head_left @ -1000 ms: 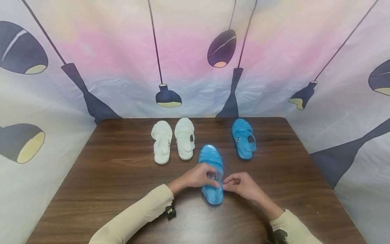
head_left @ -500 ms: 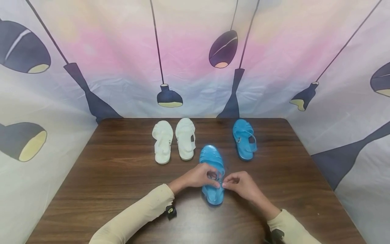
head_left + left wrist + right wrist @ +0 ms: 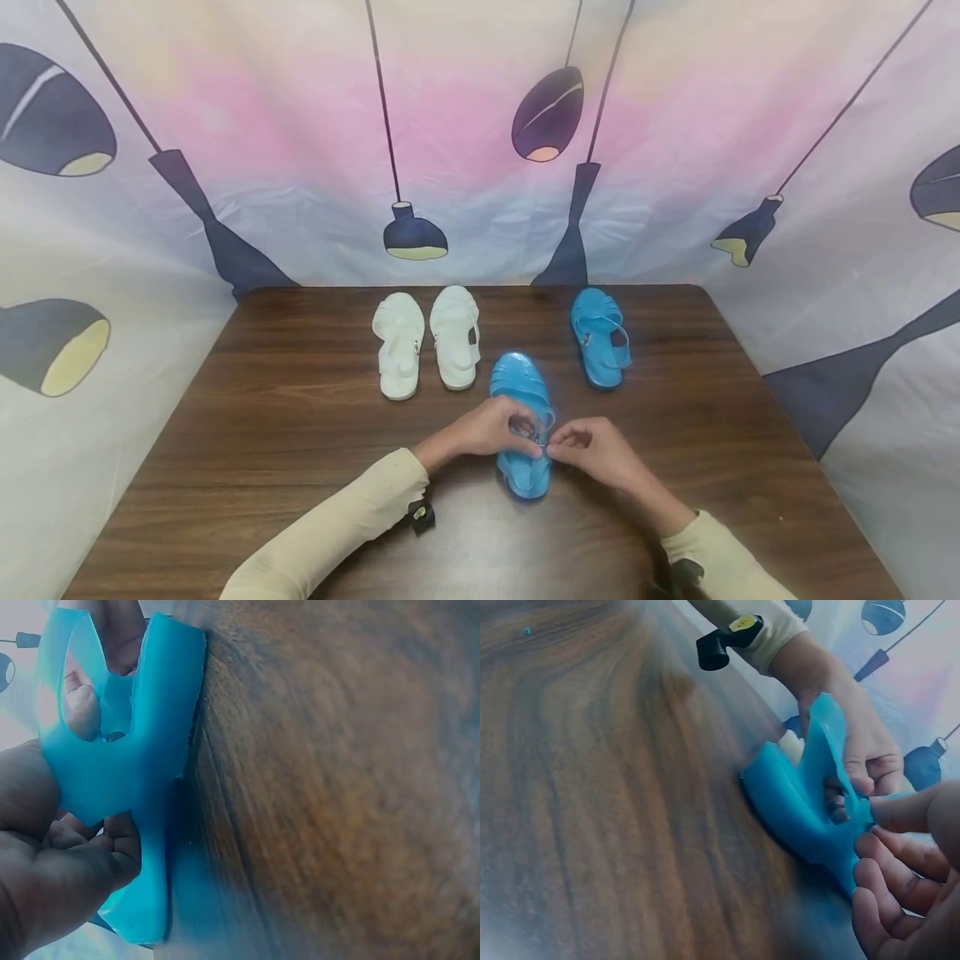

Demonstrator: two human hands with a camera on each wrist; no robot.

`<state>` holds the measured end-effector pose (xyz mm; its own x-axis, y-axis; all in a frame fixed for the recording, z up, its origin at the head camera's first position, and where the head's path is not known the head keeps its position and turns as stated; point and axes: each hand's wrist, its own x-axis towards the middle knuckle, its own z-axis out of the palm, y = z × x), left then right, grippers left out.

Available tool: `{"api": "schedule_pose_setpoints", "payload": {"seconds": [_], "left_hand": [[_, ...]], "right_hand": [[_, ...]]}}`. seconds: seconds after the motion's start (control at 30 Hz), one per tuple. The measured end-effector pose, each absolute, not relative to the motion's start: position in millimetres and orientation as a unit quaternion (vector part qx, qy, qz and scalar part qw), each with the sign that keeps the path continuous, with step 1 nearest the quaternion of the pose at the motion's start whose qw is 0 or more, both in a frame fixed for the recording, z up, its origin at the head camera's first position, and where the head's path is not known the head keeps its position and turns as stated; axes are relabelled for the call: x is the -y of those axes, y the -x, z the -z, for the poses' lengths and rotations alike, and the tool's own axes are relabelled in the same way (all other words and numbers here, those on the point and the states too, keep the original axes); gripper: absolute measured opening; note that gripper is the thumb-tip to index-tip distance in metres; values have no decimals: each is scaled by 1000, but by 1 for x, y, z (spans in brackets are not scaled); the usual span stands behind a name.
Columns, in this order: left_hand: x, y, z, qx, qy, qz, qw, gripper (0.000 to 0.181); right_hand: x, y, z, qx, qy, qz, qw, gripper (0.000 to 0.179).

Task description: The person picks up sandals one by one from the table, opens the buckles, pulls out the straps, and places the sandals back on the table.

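Note:
A blue jelly sandal (image 3: 517,379) lies on the brown table, toe pointing away, between both hands. My left hand (image 3: 487,429) reaches over it from the left and grips its strap by the small metal buckle (image 3: 539,437), thumb on the near side. From the right, my right hand (image 3: 600,450) pinches the thin strap beside the buckle between thumb and index finger. In the right wrist view the pinched strap (image 3: 861,814) shows at the thumb tip, and the heel strap (image 3: 827,724) stands up. The left fingers partly hide the buckle.
A second blue sandal (image 3: 600,337) lies at the back right of the table (image 3: 300,433). Two white sandals, one on the left (image 3: 399,346) and one on the right (image 3: 454,337), lie side by side at the back. A printed curtain (image 3: 465,150) hangs behind the table's far edge.
The thin strap bows out a little more above my right fingertips. Both hands stay at the buckle, and the sandal keeps its place; the head view shifts slightly.

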<state>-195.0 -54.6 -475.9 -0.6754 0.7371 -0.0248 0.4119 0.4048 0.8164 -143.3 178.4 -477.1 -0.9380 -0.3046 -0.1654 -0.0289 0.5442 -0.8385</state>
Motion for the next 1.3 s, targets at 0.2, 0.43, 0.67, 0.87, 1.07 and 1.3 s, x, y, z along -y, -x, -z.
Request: {"api": "schedule_pose_setpoints", "payload": {"seconds": [0.2, 0.43, 0.67, 0.87, 1.07, 1.3], "left_hand": [[53, 195, 473, -814, -331, -430, 206, 30], [52, 193, 476, -810, -313, -454, 201, 28], [51, 192, 474, -820, -313, -442, 182, 22], [51, 190, 474, -827, -316, -431, 175, 16], [51, 188, 474, -822, -312, -440, 186, 15], [52, 188, 474, -819, -308, -442, 198, 15]], "right_hand": [[-179, 146, 470, -846, 86, 506, 143, 31], [-171, 150, 467, -850, 60, 507, 124, 35], [-167, 149, 463, -864, 63, 490, 94, 25], [-165, 147, 459, -877, 73, 469, 71, 19], [-164, 144, 460, -885, 79, 456, 59, 15], [-161, 142, 459, -886, 72, 455, 40, 12]]}}
